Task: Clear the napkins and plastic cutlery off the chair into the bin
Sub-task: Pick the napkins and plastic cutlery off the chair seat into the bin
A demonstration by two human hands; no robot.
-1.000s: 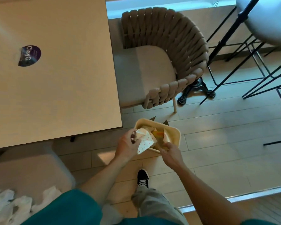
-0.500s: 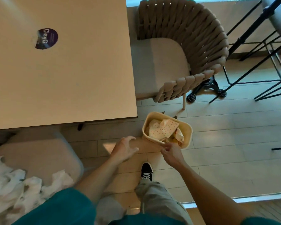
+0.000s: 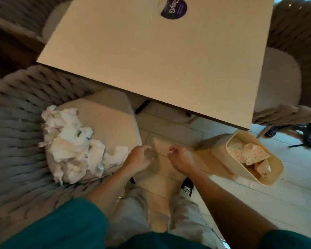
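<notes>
Head camera, looking down: crumpled white napkins (image 3: 71,146) lie heaped on the beige seat cushion of a woven chair (image 3: 16,133), the pile spreading toward the cushion's front corner. No plastic cutlery can be made out in the heap. Just off that corner, the left hand (image 3: 139,157) hangs over the floor with its fingers loosely curled and nothing in them, its knuckles near the outermost napkin but not touching it. Beside it, farther from the chair, the right hand (image 3: 180,159) is held the same way, fingers slackly bent and empty. Both forearms reach forward from teal sleeves, above grey trousers and black shoes. Beyond the right hand, well away from the chair, a cream bin (image 3: 269,178) stands tilted on the pale tiled floor, holding spotted paper wrappers (image 3: 248,153). Over the chair's far edge juts a tan table (image 3: 160,60) bearing a round purple sticker (image 3: 173,9).
</notes>
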